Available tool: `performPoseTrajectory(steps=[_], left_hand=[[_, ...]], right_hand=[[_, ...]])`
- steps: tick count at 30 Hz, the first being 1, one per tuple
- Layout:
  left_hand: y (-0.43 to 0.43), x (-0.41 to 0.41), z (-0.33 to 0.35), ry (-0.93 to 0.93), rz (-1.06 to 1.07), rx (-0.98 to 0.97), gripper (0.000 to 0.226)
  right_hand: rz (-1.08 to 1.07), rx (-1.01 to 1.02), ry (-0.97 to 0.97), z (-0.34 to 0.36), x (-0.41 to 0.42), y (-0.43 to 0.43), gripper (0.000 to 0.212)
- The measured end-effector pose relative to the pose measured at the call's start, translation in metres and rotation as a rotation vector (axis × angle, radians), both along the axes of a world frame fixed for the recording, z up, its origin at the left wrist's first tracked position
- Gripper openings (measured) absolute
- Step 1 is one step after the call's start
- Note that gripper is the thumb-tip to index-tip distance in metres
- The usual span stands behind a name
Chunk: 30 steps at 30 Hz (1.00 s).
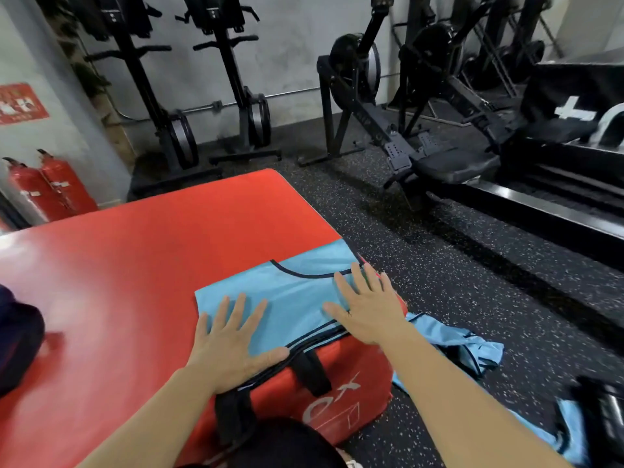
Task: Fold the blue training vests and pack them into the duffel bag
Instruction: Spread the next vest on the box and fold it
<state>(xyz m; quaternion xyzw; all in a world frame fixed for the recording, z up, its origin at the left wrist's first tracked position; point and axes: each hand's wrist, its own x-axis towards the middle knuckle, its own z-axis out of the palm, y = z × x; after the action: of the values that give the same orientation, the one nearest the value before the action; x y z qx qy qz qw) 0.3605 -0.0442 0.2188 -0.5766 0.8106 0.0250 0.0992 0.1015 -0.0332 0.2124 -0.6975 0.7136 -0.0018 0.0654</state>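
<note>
Blue vest (297,295) lies flat at the near right corner of the red mat (135,265); left hand (233,342) and right hand (368,309) press it, fingers spread. More blue vests (466,342) lie crumpled on the floor (472,265).

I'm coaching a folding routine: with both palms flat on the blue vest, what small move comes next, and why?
Probably fold the vest in half: the left hand and right hand lie flat on it, and it lies smooth and spread on the red mat.
</note>
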Motion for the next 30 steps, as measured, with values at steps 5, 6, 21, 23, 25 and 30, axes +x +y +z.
performPoseTrajectory(steps=[5, 6, 21, 23, 25, 30], left_hand=[[0.001, -0.001, 0.006, -0.013, -0.016, 0.064, 0.127], [0.0, -0.002, 0.01, -0.012, -0.017, 0.078, 0.129], [-0.134, -0.157, 0.026, 0.303, -0.268, 0.085, 0.065], [-0.147, -0.176, 0.031, 0.27, -0.192, 0.078, 0.064], [-0.158, -0.191, 0.038, 0.269, -0.109, 0.144, 0.048], [-0.167, -0.21, 0.059, 0.172, -0.18, 0.278, 0.012]], right_hand=[[-0.033, 0.008, -0.015, -0.001, -0.004, 0.002, 0.125], [-0.038, 0.007, -0.018, -0.001, -0.004, 0.002, 0.125], [-0.04, -0.03, -0.031, 0.004, -0.002, 0.006, 0.094], [-0.037, -0.026, -0.036, 0.002, -0.004, 0.006, 0.084], [-0.032, -0.016, -0.026, 0.0, -0.005, 0.005, 0.08], [-0.029, 0.003, -0.023, -0.001, -0.005, 0.005, 0.079]])
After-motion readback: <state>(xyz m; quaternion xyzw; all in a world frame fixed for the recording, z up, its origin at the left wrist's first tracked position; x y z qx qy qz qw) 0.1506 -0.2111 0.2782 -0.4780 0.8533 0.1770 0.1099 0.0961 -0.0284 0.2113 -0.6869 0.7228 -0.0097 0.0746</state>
